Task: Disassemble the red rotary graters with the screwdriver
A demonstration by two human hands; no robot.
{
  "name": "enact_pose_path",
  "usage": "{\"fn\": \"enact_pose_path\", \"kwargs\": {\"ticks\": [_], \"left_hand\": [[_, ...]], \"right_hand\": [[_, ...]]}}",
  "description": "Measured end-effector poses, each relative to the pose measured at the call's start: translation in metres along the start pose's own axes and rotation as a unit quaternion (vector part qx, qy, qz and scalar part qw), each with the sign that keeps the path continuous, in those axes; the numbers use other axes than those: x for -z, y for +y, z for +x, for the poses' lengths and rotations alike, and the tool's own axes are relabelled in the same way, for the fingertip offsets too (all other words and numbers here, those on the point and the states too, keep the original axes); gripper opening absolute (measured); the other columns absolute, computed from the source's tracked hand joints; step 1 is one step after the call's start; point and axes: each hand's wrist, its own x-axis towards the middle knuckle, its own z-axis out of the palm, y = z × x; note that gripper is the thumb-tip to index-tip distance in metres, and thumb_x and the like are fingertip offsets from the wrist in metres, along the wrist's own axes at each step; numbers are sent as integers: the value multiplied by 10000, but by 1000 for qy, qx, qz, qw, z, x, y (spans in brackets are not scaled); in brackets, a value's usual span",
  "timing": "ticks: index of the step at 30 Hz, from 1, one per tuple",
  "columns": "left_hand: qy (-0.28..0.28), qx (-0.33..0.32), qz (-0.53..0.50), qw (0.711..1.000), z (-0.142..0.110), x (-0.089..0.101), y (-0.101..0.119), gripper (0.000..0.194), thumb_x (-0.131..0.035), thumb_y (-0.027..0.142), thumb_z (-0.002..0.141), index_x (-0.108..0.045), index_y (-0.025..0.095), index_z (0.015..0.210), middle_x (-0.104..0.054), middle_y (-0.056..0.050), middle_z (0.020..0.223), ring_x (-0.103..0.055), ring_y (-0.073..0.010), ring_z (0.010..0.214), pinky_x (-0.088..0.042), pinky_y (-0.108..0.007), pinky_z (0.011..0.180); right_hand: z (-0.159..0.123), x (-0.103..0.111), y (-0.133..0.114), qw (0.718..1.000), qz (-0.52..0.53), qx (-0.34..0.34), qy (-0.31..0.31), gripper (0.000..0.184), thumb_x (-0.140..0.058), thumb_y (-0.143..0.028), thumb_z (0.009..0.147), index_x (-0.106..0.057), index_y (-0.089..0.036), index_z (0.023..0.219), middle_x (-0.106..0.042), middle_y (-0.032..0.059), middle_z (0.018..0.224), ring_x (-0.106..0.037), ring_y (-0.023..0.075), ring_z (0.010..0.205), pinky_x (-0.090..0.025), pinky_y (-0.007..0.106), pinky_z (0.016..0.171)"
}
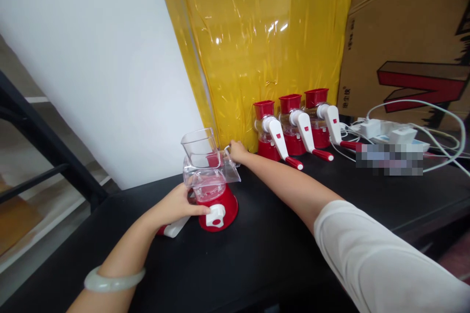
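A rotary grater with a red base and clear plastic body stands upright on the black table. My left hand grips its lower left side, the thumb lying against the white knob at the front and the other fingers partly hidden behind. Beside this hand a white crank handle with a red grip lies low near the base. My right hand reaches past the grater to its far right, fingers curled close to a clear plastic part. What those fingers hold is too small to tell.
Several more things surround the work: three assembled red-and-white rotary graters in a row, white cables and plugs on a power strip, and a large cardboard box. Yellow plastic sheeting and a white panel stand behind the table.
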Motion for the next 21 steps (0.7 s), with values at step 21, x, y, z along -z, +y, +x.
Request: {"fn": "enact_pose_path", "kwargs": {"ticks": [21], "left_hand": [[10, -10, -96, 995, 7, -25, 2, 778, -772, 360, 680, -425, 167, 1348, -569, -151, 1355, -587, -263, 1200, -459, -418, 1039]], "right_hand": [[-16, 74, -35, 983, 100, 67, 136, 435, -498, -397, 910, -507, -123, 1248, -560, 140, 1288, -513, 196, 1212, -374, 296, 1016]]}}
